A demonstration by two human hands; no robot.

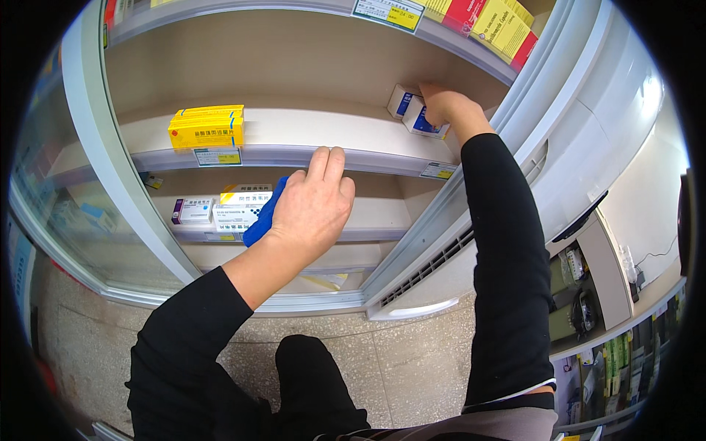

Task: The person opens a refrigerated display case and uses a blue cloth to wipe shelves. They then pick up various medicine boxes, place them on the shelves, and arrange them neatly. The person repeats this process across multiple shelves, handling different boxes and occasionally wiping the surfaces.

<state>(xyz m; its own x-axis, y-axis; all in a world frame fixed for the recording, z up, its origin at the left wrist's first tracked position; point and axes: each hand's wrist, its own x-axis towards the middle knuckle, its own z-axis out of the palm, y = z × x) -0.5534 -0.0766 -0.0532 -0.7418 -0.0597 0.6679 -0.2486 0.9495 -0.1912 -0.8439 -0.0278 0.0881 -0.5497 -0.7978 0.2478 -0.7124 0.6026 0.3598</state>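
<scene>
My left hand (317, 206) holds a blue cloth (267, 215), which hangs out at the thumb side. Two of its fingertips rest on the front rail (281, 157) of the middle shelf. My right hand (447, 110) reaches to the right end of that shelf, at two white and blue medicine boxes (423, 120). Its fingers are partly hidden, so I cannot tell if they grip a box. Towards the left of the same shelf stands a row of yellow medicine boxes (207, 132) above a price label (218, 157).
White medicine boxes (237, 215) stand on the shelf below. Yellow and red boxes (502, 30) sit on the shelf above. A glass door's frame (91, 110) borders the left, and a white appliance (584, 127) with a vent stands close on the right.
</scene>
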